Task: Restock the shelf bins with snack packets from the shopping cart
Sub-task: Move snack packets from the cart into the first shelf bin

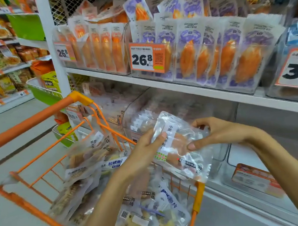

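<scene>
— While we stand at the shelf, what have we got in hand?

— One clear snack packet (179,145), held w/ both hands above the far corner of the orange shopping cart (30,121). See-through plastic, crinkly, lots of glare. White label strip w/ dark print down its left side, small green and pink mark lower on that strip, a second printed label near the bottom edge. Contents look pale orange-pink; can't tell what exactly.

— Grip?

— Our left hand (145,147) holds the packet's left edge, thumb curled onto the front by the white strip, fingers behind. Our right hand (218,132) pinches the right side: thumb on the front, fingers curled over the top edge.

— And the rest of the stock?

— More packets (97,158) piled in the cart, clear bags w/ white labels, tan and yellowish contents, one w/ a blue-lettered label. Packet in hand sits just in front of a clear shelf bin (144,109) on the lower level, which has similar bags in it.

— Upper level?

— Bins of purple-and-white packs (231,51) w/ orange pieces inside, orange-and-white packs (104,48) to their left. Orange price tag (147,58) reads 26.8.
</scene>
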{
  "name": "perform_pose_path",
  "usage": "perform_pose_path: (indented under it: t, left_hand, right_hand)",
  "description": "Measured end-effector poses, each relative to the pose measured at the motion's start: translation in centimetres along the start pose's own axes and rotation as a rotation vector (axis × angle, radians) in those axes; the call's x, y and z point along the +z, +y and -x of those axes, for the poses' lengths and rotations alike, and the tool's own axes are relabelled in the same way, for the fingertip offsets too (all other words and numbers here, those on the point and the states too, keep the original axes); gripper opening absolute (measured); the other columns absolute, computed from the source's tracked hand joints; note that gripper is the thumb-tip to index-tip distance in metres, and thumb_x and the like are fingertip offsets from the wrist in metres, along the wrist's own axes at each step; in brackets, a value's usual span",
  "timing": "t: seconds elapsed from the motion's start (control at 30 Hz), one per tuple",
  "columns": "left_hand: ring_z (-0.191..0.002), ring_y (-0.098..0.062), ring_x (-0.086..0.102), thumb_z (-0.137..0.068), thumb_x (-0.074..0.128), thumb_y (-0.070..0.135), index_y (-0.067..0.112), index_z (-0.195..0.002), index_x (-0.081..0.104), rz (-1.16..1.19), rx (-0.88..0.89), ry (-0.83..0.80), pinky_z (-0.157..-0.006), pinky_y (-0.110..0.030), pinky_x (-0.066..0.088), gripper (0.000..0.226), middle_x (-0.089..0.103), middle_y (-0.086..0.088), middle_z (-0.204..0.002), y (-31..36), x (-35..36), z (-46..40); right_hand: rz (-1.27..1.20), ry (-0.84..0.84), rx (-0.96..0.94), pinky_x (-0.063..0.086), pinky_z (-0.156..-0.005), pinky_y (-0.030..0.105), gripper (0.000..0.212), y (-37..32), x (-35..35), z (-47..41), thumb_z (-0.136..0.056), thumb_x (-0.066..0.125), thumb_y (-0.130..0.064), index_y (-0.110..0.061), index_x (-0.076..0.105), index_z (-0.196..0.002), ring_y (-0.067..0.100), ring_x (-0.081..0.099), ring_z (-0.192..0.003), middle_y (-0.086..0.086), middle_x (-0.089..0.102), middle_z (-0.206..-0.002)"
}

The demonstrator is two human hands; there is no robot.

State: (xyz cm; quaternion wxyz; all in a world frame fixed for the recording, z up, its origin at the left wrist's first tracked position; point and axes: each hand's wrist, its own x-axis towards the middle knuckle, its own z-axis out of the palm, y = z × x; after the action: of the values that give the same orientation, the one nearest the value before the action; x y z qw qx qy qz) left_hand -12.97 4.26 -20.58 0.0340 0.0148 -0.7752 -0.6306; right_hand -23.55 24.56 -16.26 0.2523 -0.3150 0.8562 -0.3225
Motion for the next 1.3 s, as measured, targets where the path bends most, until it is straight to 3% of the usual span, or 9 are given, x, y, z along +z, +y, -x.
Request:
perform_pose_path:
  t: [0.1, 0.2, 0.33, 0.53, 0.7, 0.87, 1.0, 1.17, 1.3]
  left_hand:
    - [-0.118, 0.020, 0.032, -0.101, 0.043, 0.027, 0.031, -0.136, 0.036, -0.071, 0.058, -0.030, -0.099, -0.006, 0.029, 0.036, 0.033, 0.031, -0.131, 0.1, 1.0, -2.1]
    - [-0.103, 0.029, 0.045, -0.100, 0.045, 0.034, 0.036, -0.117, 0.045, -0.128, 0.106, -0.016, -0.101, -0.009, 0.037, 0.017, 0.051, 0.030, -0.116, 0.3, 1.4, -4.3]
    - [-0.125, -0.004, 0.043, -0.094, 0.043, 0.054, 0.022, -0.131, 0.051, -0.317, 0.194, -0.028, -0.110, -0.035, 0.034, 0.049, 0.051, 0.013, -0.129, -0.2, 0.7, -6.5]
    - [-0.126, -0.005, 0.039, -0.094, 0.045, 0.050, 0.027, -0.136, 0.049, -0.479, 0.204, -0.039, -0.106, -0.029, 0.032, 0.049, 0.047, 0.019, -0.134, 0.5, -0.7, -8.4]
    - [-0.117, -0.019, 0.048, -0.085, 0.041, 0.069, 0.045, -0.121, 0.052, -0.599, 0.171, -0.012, -0.101, -0.041, 0.040, 0.045, 0.058, 0.007, -0.119, -0.1, -1.1, -9.1]
    - [-0.130, -0.027, 0.035, -0.096, 0.043, 0.051, 0.025, -0.138, 0.044, -0.973, -0.028, -0.014, -0.106, -0.037, 0.027, 0.049, 0.048, -0.005, -0.134, -2.2, 0.1, -8.3]
    - [-0.133, -0.020, 0.027, -0.092, 0.049, 0.055, 0.024, -0.136, 0.048, -1.150, -0.020, -0.006, -0.106, -0.036, 0.023, 0.054, 0.044, 0.005, -0.142, -3.1, -0.5, -8.5]
    - [-0.125, -0.019, 0.039, -0.088, 0.064, 0.041, 0.033, -0.134, 0.047, -1.006, 0.041, 0.056, -0.099, -0.037, 0.035, 0.050, 0.055, 0.007, -0.129, -2.6, -0.6, -8.9]
    - [-0.121, -0.018, 0.050, -0.090, 0.062, 0.034, 0.033, -0.125, 0.057, -1.006, 0.028, 0.014, -0.092, -0.034, 0.043, 0.035, 0.057, 0.007, -0.131, -1.9, 0.2, -9.2]
  right_hand:
    - [-0.094, 0.125, -0.082, 0.042, -0.080, 0.033, 0.052, 1.4, -0.1, -0.6, -0.066, 0.087, -0.034, -0.005, 0.054, -0.094, 0.019, 0.056, -0.083, 0.010, 0.060, -0.091]
    - [-0.205, 0.298, -0.192, 0.050, -0.082, 0.026, 0.034, 2.3, -0.1, -0.7, -0.071, 0.083, -0.015, -0.011, 0.061, -0.096, 0.018, 0.067, -0.088, 0.010, 0.069, -0.097]
    - [-0.035, 0.556, -0.287, 0.052, -0.082, 0.044, 0.031, 3.2, 0.3, -1.2, -0.072, 0.083, -0.021, -0.020, 0.062, -0.095, 0.019, 0.065, -0.086, -0.004, 0.069, -0.090]
    - [0.076, 0.623, -0.294, 0.052, -0.081, 0.043, 0.034, 3.1, -0.2, -1.7, -0.074, 0.081, -0.026, -0.019, 0.061, -0.101, 0.015, 0.065, -0.087, -0.010, 0.069, -0.093]
    - [0.153, 0.534, -0.230, 0.051, -0.080, 0.040, 0.033, 3.3, -1.2, -3.0, -0.073, 0.082, -0.026, -0.021, 0.061, -0.099, 0.014, 0.063, -0.087, -0.010, 0.067, -0.092]
    - [0.349, 0.415, -0.055, 0.047, -0.081, 0.037, 0.047, 4.8, 1.4, -4.4, -0.079, 0.075, -0.035, -0.026, 0.053, -0.120, 0.030, 0.060, -0.103, 0.004, 0.066, -0.111]
    - [0.614, 0.372, -0.005, 0.044, -0.080, 0.037, 0.051, 4.2, 3.0, -4.9, -0.088, 0.065, -0.034, -0.024, 0.044, -0.134, 0.033, 0.056, -0.111, 0.010, 0.062, -0.121]
    - [0.653, 0.269, 0.048, 0.047, -0.081, 0.038, 0.049, 4.1, 4.5, -5.6, -0.093, 0.057, -0.031, -0.021, 0.038, -0.136, 0.036, 0.056, -0.110, 0.012, 0.058, -0.127]
    - [0.542, 0.008, 0.042, 0.040, -0.095, 0.034, 0.049, 4.3, 4.0, -5.7, -0.100, 0.045, -0.022, -0.012, 0.027, -0.144, 0.030, 0.047, -0.124, 0.013, 0.045, -0.142]
